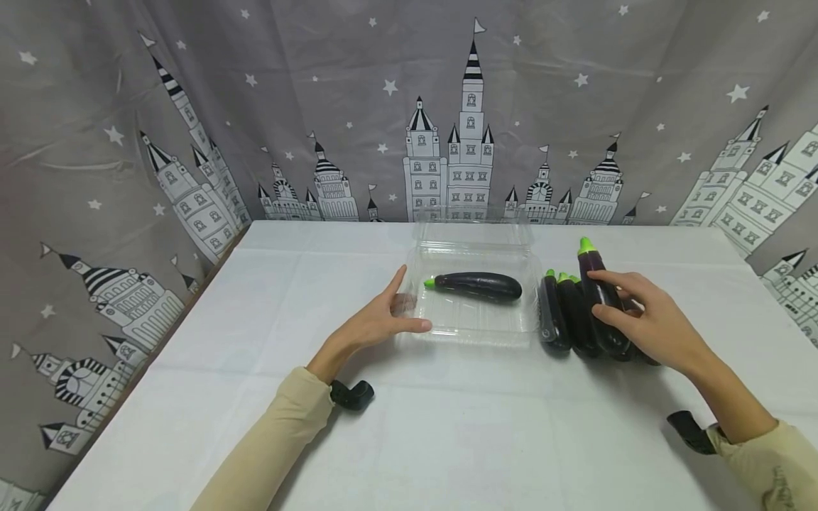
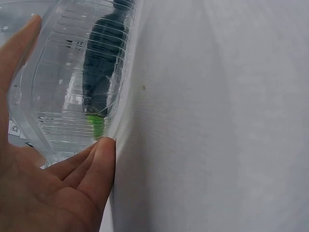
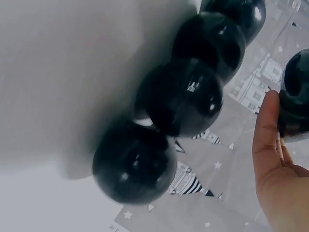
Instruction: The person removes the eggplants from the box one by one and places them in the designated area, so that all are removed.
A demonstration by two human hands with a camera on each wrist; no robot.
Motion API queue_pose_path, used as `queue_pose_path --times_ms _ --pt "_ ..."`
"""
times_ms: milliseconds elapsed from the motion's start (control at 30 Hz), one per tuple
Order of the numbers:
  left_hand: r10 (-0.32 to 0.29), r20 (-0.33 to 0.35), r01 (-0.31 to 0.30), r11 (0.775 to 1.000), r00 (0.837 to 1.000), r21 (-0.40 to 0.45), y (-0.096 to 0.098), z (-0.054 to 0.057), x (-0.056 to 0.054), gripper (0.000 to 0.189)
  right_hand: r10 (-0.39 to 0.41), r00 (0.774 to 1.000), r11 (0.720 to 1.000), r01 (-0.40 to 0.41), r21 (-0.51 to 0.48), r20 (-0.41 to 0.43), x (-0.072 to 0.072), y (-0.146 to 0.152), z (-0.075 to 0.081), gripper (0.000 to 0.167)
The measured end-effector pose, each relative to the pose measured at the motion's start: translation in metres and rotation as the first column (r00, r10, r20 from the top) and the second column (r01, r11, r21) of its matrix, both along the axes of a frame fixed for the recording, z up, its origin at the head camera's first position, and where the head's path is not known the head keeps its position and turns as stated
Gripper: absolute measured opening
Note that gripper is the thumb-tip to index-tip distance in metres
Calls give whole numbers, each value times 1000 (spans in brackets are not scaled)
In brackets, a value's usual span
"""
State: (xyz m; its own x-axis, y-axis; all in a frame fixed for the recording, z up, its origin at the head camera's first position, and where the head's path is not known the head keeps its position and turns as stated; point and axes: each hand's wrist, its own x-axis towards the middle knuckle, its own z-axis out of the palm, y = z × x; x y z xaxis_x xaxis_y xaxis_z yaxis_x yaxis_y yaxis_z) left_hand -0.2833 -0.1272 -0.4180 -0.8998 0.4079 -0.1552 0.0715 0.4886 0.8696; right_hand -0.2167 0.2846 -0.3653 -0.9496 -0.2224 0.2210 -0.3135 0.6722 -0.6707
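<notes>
A clear plastic clamshell container (image 1: 469,323) lies with its lid raised at the back, and one eggplant (image 1: 479,284) rests inside it, green stem to the left. My left hand (image 1: 377,319) touches the container's left side with thumb and fingers spread apart; the left wrist view puts its fingertips (image 2: 104,150) at the tray's bottom edge. To the right, my right hand (image 1: 645,312) pinches a second eggplant (image 1: 601,298) between thumb and fingers, stem pointing away. In the right wrist view this eggplant (image 3: 295,96) shows apart from the others.
Several more eggplants (image 1: 552,316) lie side by side right of the container, partly hidden by the held one and my right hand. A white cloth (image 1: 473,440) covers the table. Behind it hangs a grey curtain (image 1: 358,64) printed with castles and stars.
</notes>
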Motion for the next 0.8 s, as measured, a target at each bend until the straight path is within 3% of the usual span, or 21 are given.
queue_pose_path --times_ms 467,800 --pt "-15 -8 15 1000 1000 8 0 -1 0 121 -53 992 998 50 28 116 3 42 -4 50" --pt "-9 -5 9 1000 1000 5 -1 -1 1 120 -110 992 994 110 -4 57 -2 59 -6 51"
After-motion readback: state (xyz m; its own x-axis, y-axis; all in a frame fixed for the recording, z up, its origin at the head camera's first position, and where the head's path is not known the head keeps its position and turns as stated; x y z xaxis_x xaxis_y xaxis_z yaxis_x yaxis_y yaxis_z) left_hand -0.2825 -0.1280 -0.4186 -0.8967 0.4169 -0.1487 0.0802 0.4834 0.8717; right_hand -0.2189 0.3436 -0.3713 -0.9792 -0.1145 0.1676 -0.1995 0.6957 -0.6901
